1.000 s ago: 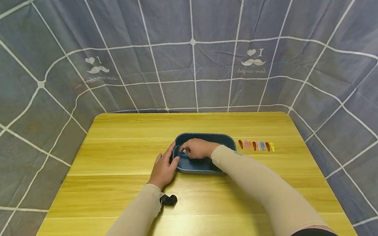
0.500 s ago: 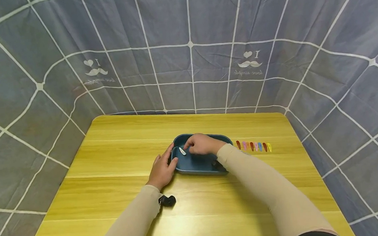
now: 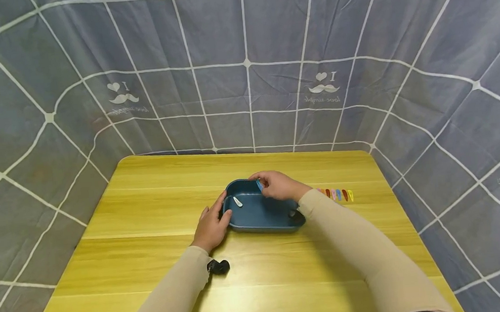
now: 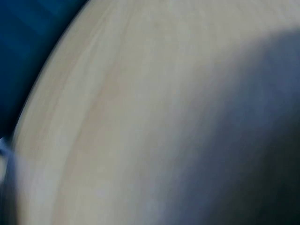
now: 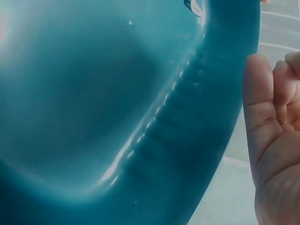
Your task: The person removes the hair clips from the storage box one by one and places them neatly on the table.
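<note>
A dark blue tray (image 3: 264,216) stands on the wooden table, and a white snap hair clip (image 3: 237,201) lies inside near its left end. The clip (image 5: 196,7) shows at the top edge of the right wrist view. My left hand (image 3: 210,226) rests against the tray's left side, fingers straight along the rim. Over the far rim hovers my right hand (image 3: 279,185), thumb and index finger apart; blue tray wall seems to show in that gap. The right wrist view has the right hand (image 5: 276,140) beside the rim, no clip visible in it.
A row of several coloured hair clips (image 3: 338,195) lies right of the tray, partly behind the right wrist. A black wrist camera (image 3: 218,267) sits on the left sleeve. Grey curtains (image 3: 226,88) with white lines surround the table (image 3: 146,199). The left wrist view is blurred.
The right hand has let go of the white hair clip in the tray and moved up and to the right, towards the far rim. The left hand stays on the tray's side.
</note>
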Demonstrator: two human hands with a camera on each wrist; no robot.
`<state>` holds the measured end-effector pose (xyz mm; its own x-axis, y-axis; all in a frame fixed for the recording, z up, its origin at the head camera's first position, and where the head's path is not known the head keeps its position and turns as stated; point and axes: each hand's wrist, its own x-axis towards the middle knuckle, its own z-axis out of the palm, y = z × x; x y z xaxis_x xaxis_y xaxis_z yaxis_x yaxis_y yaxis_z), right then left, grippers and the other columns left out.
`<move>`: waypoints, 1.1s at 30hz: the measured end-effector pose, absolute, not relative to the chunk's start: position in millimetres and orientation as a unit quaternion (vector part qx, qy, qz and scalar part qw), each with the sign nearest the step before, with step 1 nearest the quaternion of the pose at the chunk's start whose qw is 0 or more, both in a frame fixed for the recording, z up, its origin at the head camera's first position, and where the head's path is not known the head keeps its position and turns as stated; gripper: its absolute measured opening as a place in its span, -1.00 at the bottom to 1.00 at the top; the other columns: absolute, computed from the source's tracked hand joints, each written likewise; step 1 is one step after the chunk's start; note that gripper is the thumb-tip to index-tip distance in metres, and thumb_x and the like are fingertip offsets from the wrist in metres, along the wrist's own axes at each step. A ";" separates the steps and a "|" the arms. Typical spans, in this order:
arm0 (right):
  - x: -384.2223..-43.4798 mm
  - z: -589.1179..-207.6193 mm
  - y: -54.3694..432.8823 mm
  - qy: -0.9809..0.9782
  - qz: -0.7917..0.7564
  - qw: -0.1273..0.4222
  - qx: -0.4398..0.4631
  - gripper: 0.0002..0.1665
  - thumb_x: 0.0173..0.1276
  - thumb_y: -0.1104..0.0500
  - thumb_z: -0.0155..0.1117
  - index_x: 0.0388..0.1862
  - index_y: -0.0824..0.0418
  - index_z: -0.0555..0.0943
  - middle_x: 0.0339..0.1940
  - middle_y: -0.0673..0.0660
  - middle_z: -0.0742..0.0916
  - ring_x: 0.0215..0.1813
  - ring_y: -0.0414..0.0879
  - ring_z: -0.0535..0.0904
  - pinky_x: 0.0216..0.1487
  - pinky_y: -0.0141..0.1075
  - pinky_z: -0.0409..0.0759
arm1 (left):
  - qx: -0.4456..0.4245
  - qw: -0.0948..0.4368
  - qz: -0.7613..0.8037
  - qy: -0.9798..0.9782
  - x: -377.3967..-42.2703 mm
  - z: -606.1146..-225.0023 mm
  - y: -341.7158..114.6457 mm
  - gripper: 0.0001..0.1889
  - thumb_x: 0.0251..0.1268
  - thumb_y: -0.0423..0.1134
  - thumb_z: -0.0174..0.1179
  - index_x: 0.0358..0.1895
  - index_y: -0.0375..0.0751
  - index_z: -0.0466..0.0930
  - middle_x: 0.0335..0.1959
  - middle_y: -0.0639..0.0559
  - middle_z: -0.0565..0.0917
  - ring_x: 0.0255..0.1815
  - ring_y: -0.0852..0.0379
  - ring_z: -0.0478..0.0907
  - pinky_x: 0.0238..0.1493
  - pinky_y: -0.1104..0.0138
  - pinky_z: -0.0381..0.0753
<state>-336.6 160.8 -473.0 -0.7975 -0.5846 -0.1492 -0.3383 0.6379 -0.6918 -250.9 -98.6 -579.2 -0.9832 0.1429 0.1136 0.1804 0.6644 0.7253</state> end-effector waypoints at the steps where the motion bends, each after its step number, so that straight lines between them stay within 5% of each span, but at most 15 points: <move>1: -336.5 -472.9 162.7 0.887 -0.341 0.178 -0.257 -0.33 0.38 0.40 0.14 0.49 0.21 0.51 -0.47 -0.01 0.51 -0.53 -0.16 0.33 -0.41 -0.35 0.37 | -0.088 0.026 -0.401 -0.911 -251.0 -580.2 -98.7 -0.34 0.67 0.02 0.01 0.72 0.26 0.07 0.57 -0.08 0.46 0.52 -0.21 0.49 0.78 -0.08 -0.06; 8: -333.6 -468.6 176.5 0.881 -0.387 0.162 -0.219 -0.64 0.40 0.37 0.31 0.16 0.35 0.61 -0.45 0.03 0.56 -0.42 -0.12 0.53 -0.33 -0.34 0.55 | -0.086 0.022 -0.402 -0.911 -251.3 -584.0 -98.1 -0.34 0.68 0.01 0.00 0.72 0.31 0.03 0.57 -0.09 0.46 0.52 -0.22 0.49 0.78 -0.07 -0.08; 16: -330.2 -461.8 194.1 0.893 -0.380 0.158 -0.181 -0.89 0.49 0.28 0.34 -0.07 0.26 0.63 -0.37 0.10 0.72 -0.35 -0.06 0.63 -0.29 -0.25 0.64 | -0.080 0.029 -0.399 -0.913 -249.8 -579.2 -96.5 -0.34 0.66 0.02 0.02 0.72 0.26 0.09 0.54 -0.13 0.49 0.48 -0.26 0.52 0.77 -0.07 -0.04; 26: -325.8 -454.8 209.7 0.912 -0.341 0.135 -0.182 -0.64 0.69 0.16 0.08 0.21 0.27 0.72 -0.31 0.24 0.73 -0.40 -0.11 0.51 -0.34 -0.28 0.50 | -0.079 0.026 -0.403 -0.911 -250.8 -574.1 -94.3 -0.35 0.66 0.01 0.03 0.71 0.25 0.10 0.53 -0.14 0.50 0.48 -0.28 0.52 0.78 -0.08 -0.05; 33: -326.9 -453.7 227.6 0.913 -0.344 0.137 -0.169 -0.54 0.74 0.13 -0.05 0.38 0.23 0.64 0.11 0.21 0.79 0.01 0.03 0.71 0.07 -0.11 0.73 | -0.084 0.023 -0.397 -0.913 -250.1 -572.2 -94.5 -0.35 0.68 0.04 -0.01 0.72 0.22 0.09 0.53 -0.17 0.50 0.47 -0.29 0.52 0.77 -0.11 -0.04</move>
<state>-326.9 227.6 -453.7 -0.9055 -0.4026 -0.1345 -0.2134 0.7058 -0.6755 -250.1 -94.5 -572.2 -0.9848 0.1357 0.1081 0.1716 0.6699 0.7223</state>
